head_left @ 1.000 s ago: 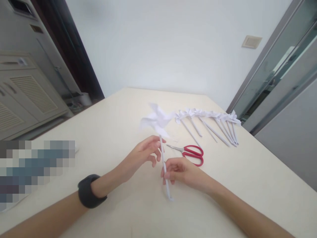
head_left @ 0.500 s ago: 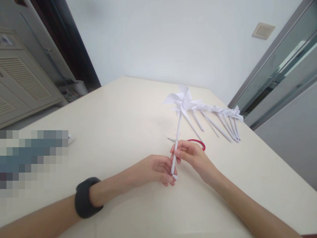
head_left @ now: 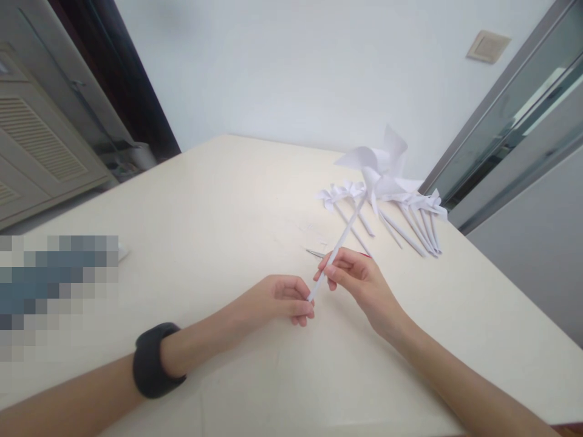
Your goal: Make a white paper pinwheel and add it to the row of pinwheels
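Observation:
A white paper pinwheel (head_left: 380,170) on a rolled-paper stick is held tilted above the table, its blades up and to the right. My right hand (head_left: 353,276) pinches the stick partway along, between thumb and fingers. At the stick's lower end, my left hand (head_left: 294,300) has its thumb and fingers closed on the tip. Scissors (head_left: 315,253) with a red handle lie on the table behind my right hand, which hides most of them. Beyond, several more paper pinwheels (head_left: 423,203) lie in a row, partly covered by the held one.
The cream table (head_left: 218,200) reaches back to a white wall with a switch (head_left: 489,47). Small paper scraps (head_left: 312,229) lie near the scissors. At the left edge is a pixelated patch. A louvred cabinet (head_left: 40,133) stands beyond the table at the left.
The held pinwheel has tilted to the right and its blades now stand higher. My left hand has moved slightly up and left with the stick's lower end.

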Motion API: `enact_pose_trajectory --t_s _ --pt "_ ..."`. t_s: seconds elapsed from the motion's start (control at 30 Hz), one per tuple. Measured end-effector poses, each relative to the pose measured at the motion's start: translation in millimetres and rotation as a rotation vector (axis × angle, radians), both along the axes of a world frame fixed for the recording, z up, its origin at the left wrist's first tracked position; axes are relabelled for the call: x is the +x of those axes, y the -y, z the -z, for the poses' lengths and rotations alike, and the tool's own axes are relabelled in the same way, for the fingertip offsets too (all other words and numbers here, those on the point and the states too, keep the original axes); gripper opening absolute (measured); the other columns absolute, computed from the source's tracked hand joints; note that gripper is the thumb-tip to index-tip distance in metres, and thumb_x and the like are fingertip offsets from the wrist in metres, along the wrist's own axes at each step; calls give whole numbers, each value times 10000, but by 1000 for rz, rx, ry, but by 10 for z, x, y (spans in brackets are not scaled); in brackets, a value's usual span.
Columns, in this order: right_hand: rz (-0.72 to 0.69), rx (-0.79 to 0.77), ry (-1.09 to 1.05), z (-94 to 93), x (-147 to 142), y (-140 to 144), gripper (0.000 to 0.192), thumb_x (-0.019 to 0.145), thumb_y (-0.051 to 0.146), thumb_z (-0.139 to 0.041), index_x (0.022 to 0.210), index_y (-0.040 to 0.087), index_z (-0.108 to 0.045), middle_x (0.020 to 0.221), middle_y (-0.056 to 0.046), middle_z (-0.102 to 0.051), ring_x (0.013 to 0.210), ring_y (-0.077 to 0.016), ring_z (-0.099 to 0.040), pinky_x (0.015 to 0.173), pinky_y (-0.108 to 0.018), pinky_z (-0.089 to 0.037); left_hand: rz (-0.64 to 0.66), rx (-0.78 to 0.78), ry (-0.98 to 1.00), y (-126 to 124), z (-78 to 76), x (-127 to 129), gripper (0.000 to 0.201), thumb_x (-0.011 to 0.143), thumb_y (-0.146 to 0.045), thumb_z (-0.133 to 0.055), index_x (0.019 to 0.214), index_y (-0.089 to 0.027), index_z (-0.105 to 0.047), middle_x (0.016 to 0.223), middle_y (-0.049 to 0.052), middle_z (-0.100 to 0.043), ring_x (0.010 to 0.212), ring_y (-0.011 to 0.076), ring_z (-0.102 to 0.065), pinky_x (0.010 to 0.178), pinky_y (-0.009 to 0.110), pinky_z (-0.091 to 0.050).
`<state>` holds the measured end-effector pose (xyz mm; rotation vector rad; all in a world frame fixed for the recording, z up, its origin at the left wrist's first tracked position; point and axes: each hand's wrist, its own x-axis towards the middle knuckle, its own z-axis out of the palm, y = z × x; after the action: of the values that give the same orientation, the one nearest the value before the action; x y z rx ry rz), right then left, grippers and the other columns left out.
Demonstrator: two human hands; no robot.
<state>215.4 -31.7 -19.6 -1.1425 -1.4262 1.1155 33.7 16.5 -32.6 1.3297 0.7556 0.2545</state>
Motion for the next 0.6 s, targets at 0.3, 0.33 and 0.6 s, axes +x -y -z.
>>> enact_pose_trajectory --t_s 0.3,0.33,0.6 --pt "85 -13 -24 13 -61 25 169 846 307 -575 818 140 -578 822 0 -624 672 -100 -564 670 -290 -476 -95 154 -45 35 4 -10 142 712 -248 -649 677 -164 -540 614 -26 -589 607 109 -535 595 235 -395" --pt "83 -16 -24 21 -62 21 166 844 303 -578 813 140 -576 822 0 -623 671 -100 -565 668 -290 -477 -95 172 -45 45 10 -13 147 712 -255 -650 676 -164 -540 611 -28 -580 602 109 -528 586 233 -388" --pt "84 -36 -2 93 -57 15 163 790 292 -643 744 157 -563 679 34 -581 632 -94 -543 617 -253 -435 -108 248 -104 94 55 -35 165 703 -293 -651 661 -163 -559 614 -30 -542 599 115 -494 556 231 -359"
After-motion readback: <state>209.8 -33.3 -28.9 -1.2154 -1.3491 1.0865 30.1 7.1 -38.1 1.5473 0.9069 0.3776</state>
